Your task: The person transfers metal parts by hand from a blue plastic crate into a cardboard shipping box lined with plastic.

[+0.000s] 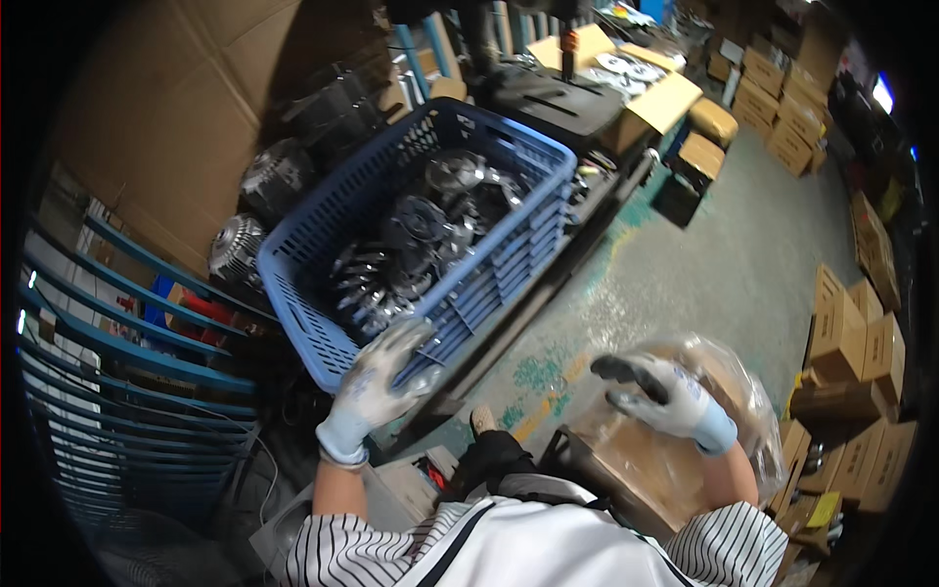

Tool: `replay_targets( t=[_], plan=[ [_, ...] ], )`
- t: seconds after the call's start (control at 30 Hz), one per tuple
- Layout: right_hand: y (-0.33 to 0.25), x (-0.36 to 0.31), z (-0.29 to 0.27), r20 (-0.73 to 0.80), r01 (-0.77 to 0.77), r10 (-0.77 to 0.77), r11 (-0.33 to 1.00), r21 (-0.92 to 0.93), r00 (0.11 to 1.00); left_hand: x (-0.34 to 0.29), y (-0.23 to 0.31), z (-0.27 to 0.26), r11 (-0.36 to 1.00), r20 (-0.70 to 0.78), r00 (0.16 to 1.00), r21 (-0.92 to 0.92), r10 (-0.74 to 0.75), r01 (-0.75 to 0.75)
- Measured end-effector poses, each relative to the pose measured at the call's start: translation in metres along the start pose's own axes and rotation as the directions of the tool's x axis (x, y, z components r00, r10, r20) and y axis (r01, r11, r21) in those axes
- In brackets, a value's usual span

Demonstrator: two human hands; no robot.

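Observation:
My left hand (377, 380), in a white work glove with a pale blue cuff, is by the near end of a blue plastic basket (504, 272). Its fingers and thumb are apart, slightly blurred, and nothing shows between them. Inside the basket lie shiny dark metal parts (416, 227), several of them finned, in a loose heap. My right hand (665, 396), gloved alike with grey-black fingertips, hovers over a cardboard box (626, 460) lined with clear plastic (748, 391). Those fingers are curved but apart, and the palm holds nothing.
The basket rests on a dark workbench beside a machine table (558, 103). Finned metal housings (235, 245) stand left of it. An open carton (665, 103) sits beyond. Blue metal slats (147, 391) line the left side. Stacked cartons (856, 338) stand on the right.

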State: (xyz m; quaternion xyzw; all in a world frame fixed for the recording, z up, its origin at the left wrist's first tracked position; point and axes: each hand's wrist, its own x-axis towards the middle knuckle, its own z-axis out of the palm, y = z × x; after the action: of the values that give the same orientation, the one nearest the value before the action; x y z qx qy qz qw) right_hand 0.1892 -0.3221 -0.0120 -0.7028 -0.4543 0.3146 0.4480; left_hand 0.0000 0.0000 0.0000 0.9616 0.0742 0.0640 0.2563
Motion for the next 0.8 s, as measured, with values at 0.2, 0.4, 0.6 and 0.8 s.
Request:
replay_targets(
  t=[0.2, 0.4, 0.6, 0.8],
  plan=[
    [-0.017, 0.248, 0.028, -0.115, -0.034, 0.167, 0.693, 0.720, 0.979, -0.051, -0.119, -0.059, 0.983, -0.068, 0.981, -0.020, -0.182, 0.181],
    [0.097, 0.432, 0.012, 0.076, -0.241, 0.309, 0.541, 0.806, 0.948, -0.052, -0.151, -0.086, 0.987, -0.022, 0.996, -0.138, -0.090, 0.086],
    [0.045, 0.457, 0.029, -0.368, -0.297, 0.498, 0.825, 0.481, 0.785, -0.031, -0.196, -0.120, 0.995, -0.104, 0.994, -0.101, -0.027, 0.017],
    [-0.004, 0.470, 0.066, -0.098, -0.105, 0.086, 0.972, -0.210, 0.991, 0.079, -0.302, -0.117, 0.864, 0.187, 0.845, 0.160, -0.502, 0.478]
  ],
)
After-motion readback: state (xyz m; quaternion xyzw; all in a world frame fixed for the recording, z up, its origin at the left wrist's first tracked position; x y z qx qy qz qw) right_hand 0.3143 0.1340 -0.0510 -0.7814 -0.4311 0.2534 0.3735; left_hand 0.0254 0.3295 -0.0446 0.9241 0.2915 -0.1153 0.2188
